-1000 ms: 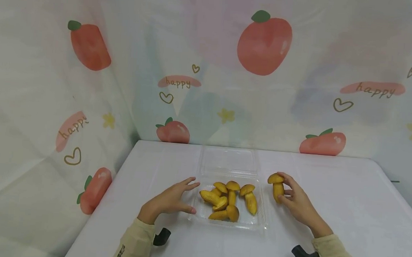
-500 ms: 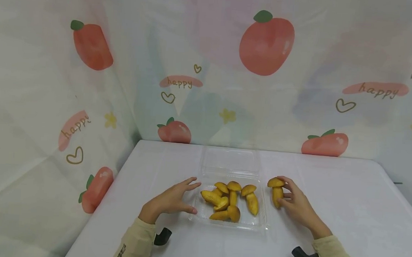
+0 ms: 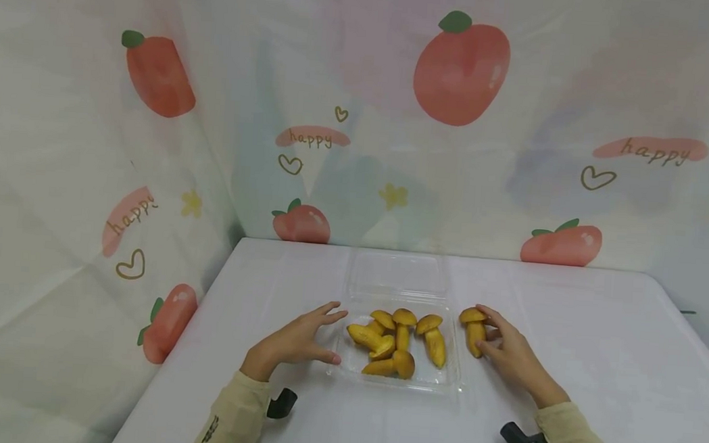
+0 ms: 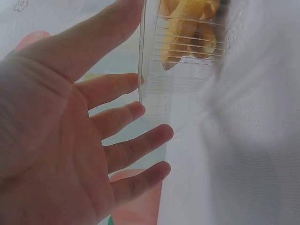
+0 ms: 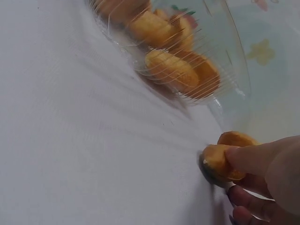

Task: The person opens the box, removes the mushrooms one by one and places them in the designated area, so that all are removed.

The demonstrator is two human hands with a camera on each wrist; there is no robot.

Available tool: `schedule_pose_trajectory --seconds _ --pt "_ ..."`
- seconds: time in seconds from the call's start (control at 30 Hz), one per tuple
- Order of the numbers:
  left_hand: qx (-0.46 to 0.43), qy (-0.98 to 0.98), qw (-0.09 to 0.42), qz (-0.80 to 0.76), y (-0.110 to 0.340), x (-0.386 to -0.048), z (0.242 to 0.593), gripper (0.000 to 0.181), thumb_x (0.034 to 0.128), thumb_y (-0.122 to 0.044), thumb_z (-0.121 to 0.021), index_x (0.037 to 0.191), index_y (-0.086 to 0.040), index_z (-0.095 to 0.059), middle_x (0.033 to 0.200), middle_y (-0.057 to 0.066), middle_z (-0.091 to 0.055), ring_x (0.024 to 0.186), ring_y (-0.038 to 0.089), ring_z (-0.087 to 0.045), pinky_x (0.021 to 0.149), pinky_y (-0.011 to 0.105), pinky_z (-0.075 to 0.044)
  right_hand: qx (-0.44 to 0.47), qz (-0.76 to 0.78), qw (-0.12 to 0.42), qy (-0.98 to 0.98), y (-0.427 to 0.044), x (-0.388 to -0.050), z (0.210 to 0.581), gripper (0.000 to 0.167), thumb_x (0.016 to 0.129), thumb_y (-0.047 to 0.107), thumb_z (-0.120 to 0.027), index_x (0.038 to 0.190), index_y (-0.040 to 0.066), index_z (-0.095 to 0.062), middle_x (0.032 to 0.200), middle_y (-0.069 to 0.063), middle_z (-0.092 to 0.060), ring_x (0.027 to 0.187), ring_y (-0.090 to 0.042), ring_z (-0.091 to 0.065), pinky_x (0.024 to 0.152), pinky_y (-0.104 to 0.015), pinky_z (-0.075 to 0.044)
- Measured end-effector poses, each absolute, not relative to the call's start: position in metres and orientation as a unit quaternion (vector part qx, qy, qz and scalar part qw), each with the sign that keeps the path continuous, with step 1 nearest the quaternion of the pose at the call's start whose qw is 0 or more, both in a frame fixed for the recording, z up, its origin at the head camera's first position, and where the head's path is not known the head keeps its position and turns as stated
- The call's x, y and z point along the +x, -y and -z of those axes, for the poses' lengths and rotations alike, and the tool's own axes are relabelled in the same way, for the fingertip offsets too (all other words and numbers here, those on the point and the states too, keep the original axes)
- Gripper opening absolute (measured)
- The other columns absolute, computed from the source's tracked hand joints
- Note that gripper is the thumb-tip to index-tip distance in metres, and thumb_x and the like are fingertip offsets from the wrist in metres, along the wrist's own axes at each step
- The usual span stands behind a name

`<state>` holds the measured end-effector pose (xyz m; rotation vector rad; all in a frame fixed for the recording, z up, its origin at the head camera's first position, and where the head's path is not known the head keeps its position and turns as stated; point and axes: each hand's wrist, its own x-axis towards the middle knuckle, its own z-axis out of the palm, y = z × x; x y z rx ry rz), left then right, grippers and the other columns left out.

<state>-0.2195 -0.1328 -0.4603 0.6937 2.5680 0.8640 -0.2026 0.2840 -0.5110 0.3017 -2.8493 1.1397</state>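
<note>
A clear plastic clamshell box (image 3: 354, 377) lies opened on the white table, its lid (image 3: 396, 275) folded back. Inside are several yellow-brown mushrooms (image 3: 403, 329), seen through the ribbed side in both wrist views. Just right of the box, my right hand (image 3: 514, 353) pinches another mushroom (image 3: 476, 332) between thumb and fingers, cap toward the back. In the right wrist view that mushroom (image 5: 218, 159) is close to the tabletop; whether it touches is unclear. At the box's left side, my left hand (image 3: 292, 340) has its fingers spread, thumb and fingertips at the rim.
White cloth covers the table (image 3: 568, 316). Behind and to the left hangs a printed curtain (image 3: 363, 80) with fruit pictures. A black curved piece sticks out by each cuff, one at the left wrist (image 3: 282, 403) and one at the right wrist (image 3: 524, 438).
The right hand has lowered slightly toward the table with its mushroom still pinched. The left hand and the box's mushrooms keep their places; the view shifts slightly.
</note>
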Motion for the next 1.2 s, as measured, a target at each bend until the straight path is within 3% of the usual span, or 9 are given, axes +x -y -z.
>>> schedule_pose_trajectory --seconds 0.2,0.37,0.8,1.2 --pt "0.246 -0.904 0.171 -0.305 0.132 -0.222 0.460 0.089 0.0815 -0.034 -0.085 0.157 -0.017 -0.040 0.168 0.012 -0.026 0.153 0.038 -0.029 0.120 0.062 -0.031 0.096 -0.357 0.021 0.929 -0.288 -0.205 0.511 0.069 0.091 0.000 -0.068 0.152 -0.003 -0.036 0.130 -0.028 -0.059 0.090 -0.016 -0.058 0.065 -0.020 -0.046" --pt "0.244 -0.903 0.174 -0.307 0.131 -0.221 0.459 0.090 0.0814 -0.033 -0.085 0.157 -0.016 -0.040 0.169 0.011 -0.025 0.154 0.038 -0.029 0.120 0.061 -0.030 0.092 -0.353 0.010 0.931 -0.290 -0.204 0.511 0.071 0.092 0.002 -0.067 0.154 -0.003 -0.033 0.131 -0.026 -0.057 0.093 -0.019 -0.058 0.069 -0.021 -0.047" --pt "0.248 -0.904 0.168 -0.305 0.131 -0.217 0.457 0.088 0.0818 -0.030 -0.085 0.156 -0.013 -0.041 0.167 0.014 -0.027 0.153 0.039 -0.029 0.120 0.061 -0.030 0.083 -0.343 0.013 0.936 -0.291 -0.200 0.507 0.074 0.092 0.008 -0.069 0.154 0.000 -0.030 0.131 -0.030 -0.057 0.089 -0.019 -0.059 0.063 -0.022 -0.045" --pt "0.249 -0.906 0.163 -0.302 0.132 -0.218 0.457 0.087 0.0818 -0.032 -0.085 0.156 -0.014 -0.042 0.167 0.012 -0.028 0.153 0.039 -0.030 0.119 0.061 -0.031 0.063 -0.330 0.017 0.942 -0.295 -0.202 0.504 0.073 0.096 0.018 -0.068 0.155 0.001 -0.029 0.134 -0.034 -0.053 0.097 -0.030 -0.062 0.069 -0.031 -0.049"
